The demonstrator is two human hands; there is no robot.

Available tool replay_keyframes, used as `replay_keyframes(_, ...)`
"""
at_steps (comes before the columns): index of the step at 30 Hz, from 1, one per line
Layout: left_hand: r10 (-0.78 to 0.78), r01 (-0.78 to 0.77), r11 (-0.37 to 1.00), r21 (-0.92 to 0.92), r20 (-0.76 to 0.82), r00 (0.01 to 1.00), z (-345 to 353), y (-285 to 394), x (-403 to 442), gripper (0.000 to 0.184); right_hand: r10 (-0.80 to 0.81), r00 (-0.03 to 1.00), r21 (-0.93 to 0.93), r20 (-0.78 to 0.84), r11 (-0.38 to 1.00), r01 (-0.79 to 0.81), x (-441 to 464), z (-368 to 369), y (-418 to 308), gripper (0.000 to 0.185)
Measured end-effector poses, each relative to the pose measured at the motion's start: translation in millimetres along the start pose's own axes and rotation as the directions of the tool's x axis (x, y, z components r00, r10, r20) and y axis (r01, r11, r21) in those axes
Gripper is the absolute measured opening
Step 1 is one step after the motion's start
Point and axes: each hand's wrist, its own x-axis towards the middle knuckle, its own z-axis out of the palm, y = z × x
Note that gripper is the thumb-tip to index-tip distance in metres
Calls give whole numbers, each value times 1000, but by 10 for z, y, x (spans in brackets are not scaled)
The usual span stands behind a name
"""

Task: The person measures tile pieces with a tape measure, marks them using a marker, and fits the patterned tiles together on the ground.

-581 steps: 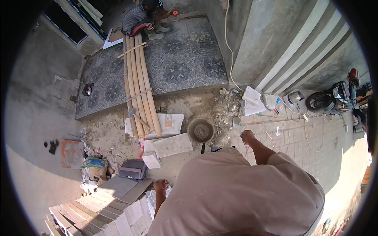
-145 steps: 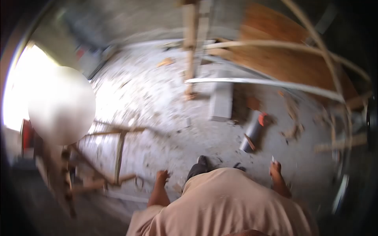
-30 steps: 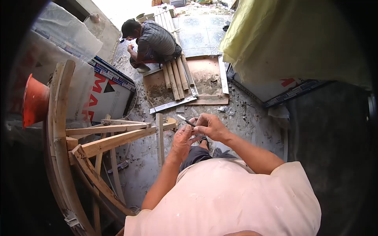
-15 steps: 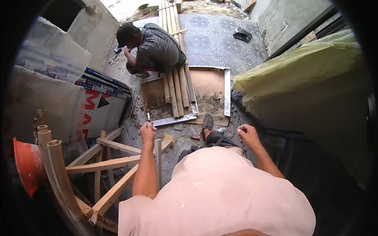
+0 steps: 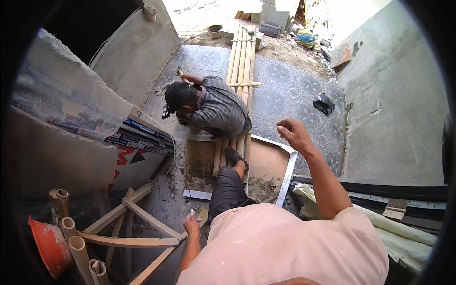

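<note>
Left hand (image 5: 191, 224), lower centre of frame: fingers closed round a white-tipped pen-like item (image 5: 192, 211), tip pointing up. Timber frame (image 5: 128, 242) near it, lower left. Right hand (image 5: 295, 136), right of centre: fingers loosely bent, partly open, nothing seen in grasp. Wearer's shoe (image 5: 234, 157) over bamboo poles (image 5: 243, 61), contact unclear. Co-worker (image 5: 223, 107) crouched, upper centre. Patterned tiles (image 5: 274, 102) beyond; bucket (image 5: 215, 31) near top edge.
</note>
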Motion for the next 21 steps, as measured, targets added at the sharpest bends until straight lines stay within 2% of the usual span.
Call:
replay_keyframes(1, -82, 79, 996, 30, 86, 993, 155, 183, 143, 32, -41, 999, -43, -17, 998, 40, 343, -116, -131, 23)
replay_keyframes(2, -6, -20, 985, 171, 151, 989, 335, 376, 312, 32, -38, 999, -69, -37, 997, 35, 653, -242, -250, 23)
replay_keyframes(4, 86, -126, 980, 154, 245, 966, 647, 923, 633, 29, -23, 997, -133, -74, 991, 13, 1249, -476, -404, 23)
replay_keyframes(6, 136, -166, 980, 109, 242, 961, 896, 1635, 900, 27, -29, 993, -299, -111, 954, -6, 1688, -651, -363, 22)
replay_keyframes(7, 31, -32, 999, 1, 277, 960, 949, 2084, 998, 24, -14, 995, -425, -95, 905, -28, 1809, -712, -505, 23)
replay_keyframes(8, 53, -34, 997, -70, 297, 954, 1013, 2437, 1142, 20, 4, 995, -431, -101, 901, -47, 1977, -774, -517, 23)
replay_keyframes(10, 132, -68, 978, -198, 330, 935, 1069, 3022, 1406, 15, 11, 1000, -617, -11, 787, -16, 2139, -836, -409, 23)
replay_keyframes(14, 302, -244, 940, -237, 252, 919, 999, 4135, 1662, 14, 202, 979, -552, 34, 820, -150, 2364, -912, 258, 22)
replay_keyframes(15, 312, -259, 936, -239, 225, 923, 984, 4353, 1706, 15, 367, 929, -441, 35, 840, -316, 2380, -907, 465, 22)
replay_keyframes(17, 323, -283, 930, -235, 150, 935, 950, 4759, 1774, 15, 533, 843, -472, 79, 764, -439, 2379, -910, 817, 22)
replay_keyframes(20, 319, -292, 916, -275, 58, 946, 995, 5211, 1920, 20, 819, 556, -447, 146, 555, -701, 2476, -943, 1127, 20)
replay_keyframes(21, 307, -282, 920, -273, 54, 950, 1048, 5345, 1966, 20, 871, 459, -531, 175, 476, -701, 2600, -1005, 1220, 20)
